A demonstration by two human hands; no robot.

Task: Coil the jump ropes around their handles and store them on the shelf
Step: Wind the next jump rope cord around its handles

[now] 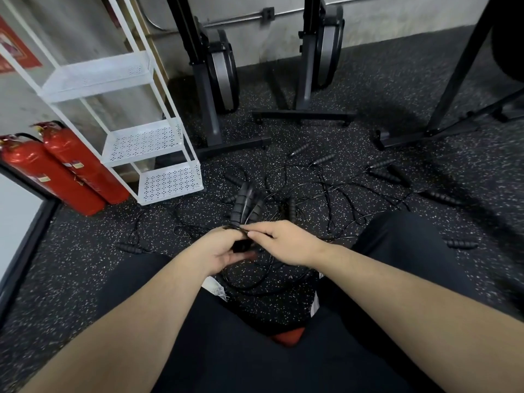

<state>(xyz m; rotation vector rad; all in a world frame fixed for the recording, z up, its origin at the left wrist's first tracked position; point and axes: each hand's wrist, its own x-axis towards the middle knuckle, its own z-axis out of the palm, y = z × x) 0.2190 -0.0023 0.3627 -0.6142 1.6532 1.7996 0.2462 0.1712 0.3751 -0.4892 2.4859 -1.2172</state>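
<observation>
We find the person seated or crouched over a black rubber floor flecked with white (85, 265), both bare forearms reaching forward between dark-trousered knees. The left hand (219, 249) has its grip closed round the lower ends of a pair of black ribbed foam jump-rope handles (245, 205), which stand up and away from the hand, side by side. The right hand (283, 242) meets the left just beside it; its thumb and forefinger pinch a thin black rope cord (245, 230) at the base of those handles. How many turns of cord lie on the handles we cannot tell.

Beyond the hands, a tangle of further thin black cords (312, 191) spreads over the floor, with loose black foam handles (382, 174) scattered around it, some near, some well apart.

A white perforated metal three-tier shelf rack (167, 182) stands on the floor to the left, near the tangle. Its visible tiers carry no ropes. Two red fire extinguishers (65, 171) lean just beside the rack on its left. Two black upright exercise machines (221, 72) stand against the grey wall behind.
</observation>
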